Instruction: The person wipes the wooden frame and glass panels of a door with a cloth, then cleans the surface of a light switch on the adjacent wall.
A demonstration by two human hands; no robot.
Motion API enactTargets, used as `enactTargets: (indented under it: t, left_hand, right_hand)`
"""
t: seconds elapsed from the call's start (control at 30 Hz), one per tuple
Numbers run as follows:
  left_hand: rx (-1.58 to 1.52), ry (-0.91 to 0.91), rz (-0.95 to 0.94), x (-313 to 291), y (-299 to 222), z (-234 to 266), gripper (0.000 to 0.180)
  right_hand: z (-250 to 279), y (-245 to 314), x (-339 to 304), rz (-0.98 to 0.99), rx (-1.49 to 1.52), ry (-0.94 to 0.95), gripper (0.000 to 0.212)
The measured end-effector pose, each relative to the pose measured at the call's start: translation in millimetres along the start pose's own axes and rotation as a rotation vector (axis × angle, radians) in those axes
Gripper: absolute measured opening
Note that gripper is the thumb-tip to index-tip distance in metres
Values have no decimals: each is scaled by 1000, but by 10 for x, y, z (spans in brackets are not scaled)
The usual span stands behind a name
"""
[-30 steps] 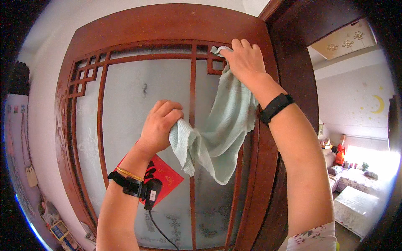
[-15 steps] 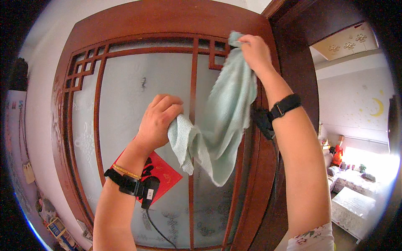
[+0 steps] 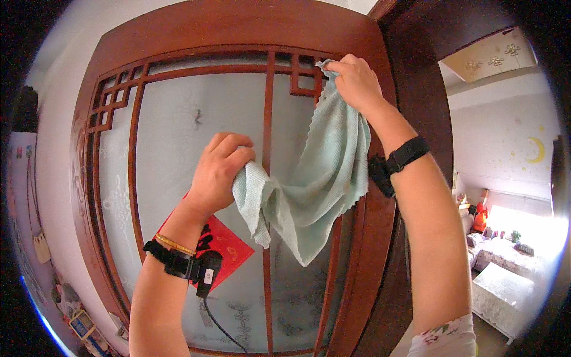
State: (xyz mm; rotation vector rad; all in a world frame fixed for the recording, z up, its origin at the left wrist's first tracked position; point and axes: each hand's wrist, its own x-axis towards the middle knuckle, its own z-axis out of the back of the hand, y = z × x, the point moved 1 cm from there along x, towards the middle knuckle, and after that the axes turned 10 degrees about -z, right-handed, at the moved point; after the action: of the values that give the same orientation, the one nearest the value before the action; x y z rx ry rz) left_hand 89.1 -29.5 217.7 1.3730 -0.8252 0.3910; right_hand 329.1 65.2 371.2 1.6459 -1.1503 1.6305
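Observation:
A pale green cloth [image 3: 321,178] hangs in front of a brown wooden door [image 3: 238,24] with frosted glass panes and lattice bars. My right hand [image 3: 355,82] grips the cloth's upper corner and presses it against the small lattice square near the door's top right. My left hand [image 3: 219,169] is closed on the cloth's lower left end, held in front of the middle vertical bar. Both wrists wear black bands; the left also has a gold bracelet. The cloth sags between the two hands.
A red diamond-shaped paper [image 3: 223,247] is stuck on the glass behind my left forearm. The dark door frame [image 3: 416,89] stands to the right. Beyond it a bright room shows a white-covered table [image 3: 505,291] and a sofa. Small items sit low at the left [image 3: 80,321].
My right hand has slid the cloth's corner up and a little left along the top lattice. My left hand stayed in about the same place, holding the lower end.

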Motion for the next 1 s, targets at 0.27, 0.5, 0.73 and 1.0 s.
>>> enactTargets:
  t: [0.27,0.5,0.73,1.0]
  left_hand:
    - [-48,-62,-3,-29,27,-59,22]
    - [-29,-34,6,-43,49,-19,21]
    - [-21,-22,27,-46,28,-4,22]
    - [-27,-11,26,-52,67,-26,24]
  right_hand:
    - [309,-54,27,359,-487,-167,19]
    - [268,-73,-80,74,-473,-46,30]
    - [299,-113,52,23,-69,-197,24]
    - [24,-40,-102,24,46,69,33]
